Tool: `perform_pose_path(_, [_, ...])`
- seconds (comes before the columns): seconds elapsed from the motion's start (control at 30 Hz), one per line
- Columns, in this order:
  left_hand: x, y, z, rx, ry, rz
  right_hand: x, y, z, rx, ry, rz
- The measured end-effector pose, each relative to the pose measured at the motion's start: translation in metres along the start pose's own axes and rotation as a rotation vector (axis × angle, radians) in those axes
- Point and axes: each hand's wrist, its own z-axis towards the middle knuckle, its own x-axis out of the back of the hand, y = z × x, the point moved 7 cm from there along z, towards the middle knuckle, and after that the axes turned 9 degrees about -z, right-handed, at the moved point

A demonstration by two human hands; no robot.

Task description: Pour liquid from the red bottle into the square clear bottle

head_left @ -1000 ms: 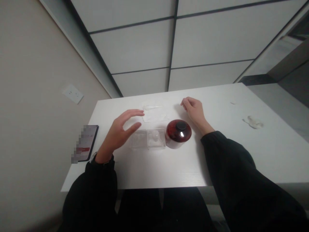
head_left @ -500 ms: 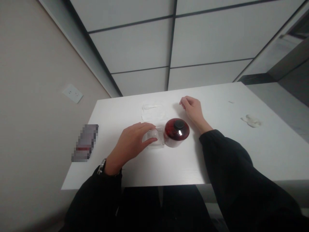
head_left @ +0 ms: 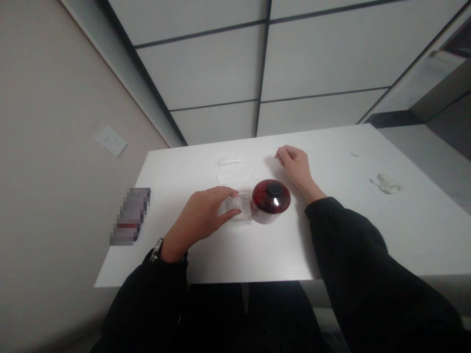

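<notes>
Left hand [head_left: 200, 214] cupped over clear plastic box [head_left: 239, 210], right hand [head_left: 294, 167] curled on table [head_left: 368, 240]

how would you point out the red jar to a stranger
On the white table, look between the left hand and right hand. The jar sits beside the clear box; it alone is round and dark red, with a black knob on top.

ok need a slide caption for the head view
Left hand on a clear box beside a dark red jar, right hand resting near it on a white table
</notes>
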Motion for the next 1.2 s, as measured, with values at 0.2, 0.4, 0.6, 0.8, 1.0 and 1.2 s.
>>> perform_pose_path(0.2, [-0.001,0.000,0.000,-0.005,0.006,0.037,0.001,-0.001,-0.001,0.002,-0.004,-0.010])
perform_pose_path(0.4, [0.002,0.014,0.000,-0.074,0.022,0.107,0.001,0.000,-0.001,0.001,-0.001,-0.012])
perform_pose_path(0.6, [0.001,0.019,0.002,-0.060,-0.013,0.174,0.001,0.000,0.000,0.010,0.006,-0.008])
perform_pose_path(0.8, [-0.001,0.018,0.002,-0.035,-0.044,0.193,0.000,0.002,0.000,0.011,-0.001,0.003])
perform_pose_path(1.0, [-0.002,0.017,0.001,-0.037,-0.040,0.194,0.000,0.002,0.000,0.009,0.002,-0.005])
perform_pose_path(1.2, [-0.004,0.016,0.000,-0.022,-0.047,0.204,0.000,0.001,0.000,0.011,0.002,-0.009])
